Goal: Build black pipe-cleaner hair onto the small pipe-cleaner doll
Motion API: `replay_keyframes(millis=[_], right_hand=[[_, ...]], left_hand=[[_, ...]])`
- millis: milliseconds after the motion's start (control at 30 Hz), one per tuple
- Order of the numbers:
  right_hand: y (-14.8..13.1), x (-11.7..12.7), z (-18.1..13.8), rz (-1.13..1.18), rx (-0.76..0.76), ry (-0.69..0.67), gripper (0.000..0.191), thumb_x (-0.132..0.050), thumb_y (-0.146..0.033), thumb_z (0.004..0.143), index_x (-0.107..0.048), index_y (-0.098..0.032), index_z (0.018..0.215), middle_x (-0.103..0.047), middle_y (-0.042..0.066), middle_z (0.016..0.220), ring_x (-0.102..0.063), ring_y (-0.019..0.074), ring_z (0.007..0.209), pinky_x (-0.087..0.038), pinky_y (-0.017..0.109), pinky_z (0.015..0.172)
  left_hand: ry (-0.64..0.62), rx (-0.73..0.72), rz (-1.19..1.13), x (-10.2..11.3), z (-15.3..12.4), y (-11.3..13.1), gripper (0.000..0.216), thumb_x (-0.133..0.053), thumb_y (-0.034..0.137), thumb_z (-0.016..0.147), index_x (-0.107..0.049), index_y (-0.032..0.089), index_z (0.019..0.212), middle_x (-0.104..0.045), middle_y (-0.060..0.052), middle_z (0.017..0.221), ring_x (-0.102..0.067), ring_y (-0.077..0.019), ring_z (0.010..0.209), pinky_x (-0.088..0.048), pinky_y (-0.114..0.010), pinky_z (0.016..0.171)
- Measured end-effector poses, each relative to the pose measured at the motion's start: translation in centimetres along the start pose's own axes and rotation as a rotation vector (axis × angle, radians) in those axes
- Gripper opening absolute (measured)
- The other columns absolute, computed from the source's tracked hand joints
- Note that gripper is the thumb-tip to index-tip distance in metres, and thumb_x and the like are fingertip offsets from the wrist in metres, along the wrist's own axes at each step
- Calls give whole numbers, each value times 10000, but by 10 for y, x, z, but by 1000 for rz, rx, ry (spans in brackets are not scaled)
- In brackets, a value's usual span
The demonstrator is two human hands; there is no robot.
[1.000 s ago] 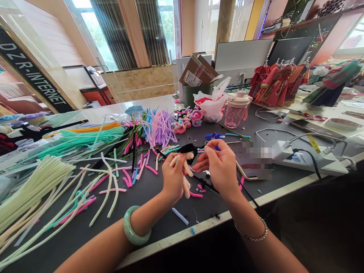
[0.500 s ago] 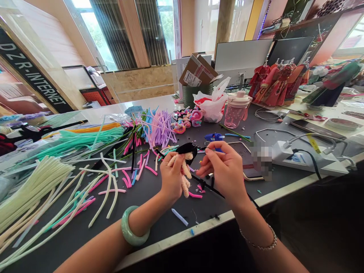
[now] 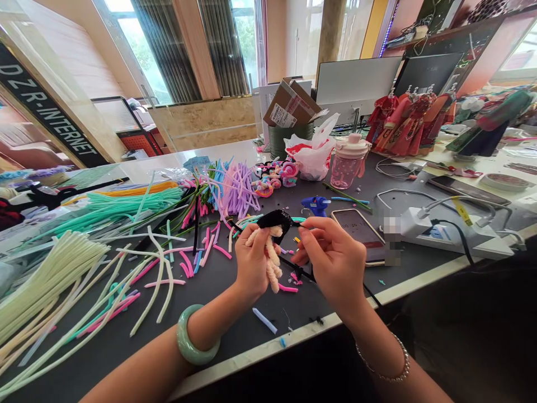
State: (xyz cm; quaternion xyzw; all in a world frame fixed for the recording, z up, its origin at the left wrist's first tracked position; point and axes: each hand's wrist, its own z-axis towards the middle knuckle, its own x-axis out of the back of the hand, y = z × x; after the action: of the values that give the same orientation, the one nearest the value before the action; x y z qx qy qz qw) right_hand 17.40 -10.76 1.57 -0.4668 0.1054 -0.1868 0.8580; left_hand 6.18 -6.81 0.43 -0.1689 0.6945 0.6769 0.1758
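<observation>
My left hand (image 3: 251, 263) is closed around a small doll (image 3: 272, 252) of cream pipe cleaners with a black fuzzy head, held above the dark table (image 3: 235, 330). My right hand (image 3: 331, 254) pinches a thin black pipe cleaner (image 3: 308, 275) at the doll's head; the strand trails down toward the table edge. A green bangle (image 3: 191, 341) sits on my left wrist, a thin bracelet on my right.
Piles of coloured pipe cleaners (image 3: 104, 235) cover the left of the table, with cut bits around my hands. A phone (image 3: 358, 226), blue glue gun (image 3: 315, 204), pink bottle (image 3: 350, 162), power strip (image 3: 444, 229) and red figures (image 3: 409, 120) lie to the right.
Both hands have shifted slightly; my right hand has moved down and left, uncovering the phone and glue gun. The doll stays in my left hand.
</observation>
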Motion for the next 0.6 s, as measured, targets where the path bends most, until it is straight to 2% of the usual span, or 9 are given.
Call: replay_keyframes(millis=[133,267,400,600], right_hand=[[2,-2,-2,-212,266,56,103,-557,-167,865,-654,-203,866,-642,-63,568,-637,88,437,-520,172,457],[3,-4,-3,-375,467,88,119,-546,-147,886,-658,-179,862,-658,-39,566,-628,88,449,-483,171,456],[4,-7,-3,-460,567,109,141,-535,-156,909,-662,-161,848,-677,-14,601,-617,80,466,-470,176,481],[7,-9,-3,-513,626,117,179,-519,-154,924,-673,-143,834,-655,-11,569,-586,77,461,-449,183,492]], left_hand=[[6,19,4,0,-1,0,449,-754,518,618,-470,228,809,-472,97,496,-440,-96,345,-375,-200,220],[5,13,10,0,-1,0,421,-743,504,636,-471,228,800,-476,94,484,-464,-104,365,-375,-185,231],[11,-38,-7,-1,-1,-1,419,-749,494,628,-475,219,785,-509,83,507,-506,-105,381,-375,-169,244],[-4,-32,-11,-3,-3,0,416,-739,497,643,-475,210,788,-538,79,513,-492,-90,343,-382,-167,257]])
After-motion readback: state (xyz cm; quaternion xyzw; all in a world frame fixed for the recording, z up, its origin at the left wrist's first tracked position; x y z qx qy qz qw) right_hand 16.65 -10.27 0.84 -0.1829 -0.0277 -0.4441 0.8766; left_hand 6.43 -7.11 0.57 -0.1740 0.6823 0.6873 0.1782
